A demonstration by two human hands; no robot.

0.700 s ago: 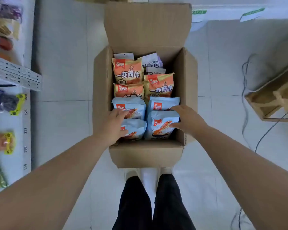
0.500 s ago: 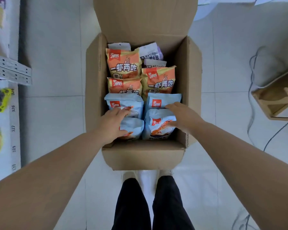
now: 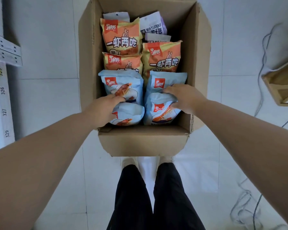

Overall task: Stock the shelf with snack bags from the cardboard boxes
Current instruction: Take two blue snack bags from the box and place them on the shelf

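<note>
Your left hand [image 3: 105, 108] fingers are clamped on the near-left blue shrimp snack bag [image 3: 128, 116], right hand [image 3: 186, 98] on the near-right blue shrimp snack bag [image 3: 163, 112], both inside the cardboard box [image 3: 143, 141].

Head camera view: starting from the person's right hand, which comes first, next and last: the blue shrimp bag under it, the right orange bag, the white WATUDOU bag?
1. Blue shrimp bag, under the right hand.
2. Right orange bag, mid-box.
3. White WATUDOU bag, far end.
</note>
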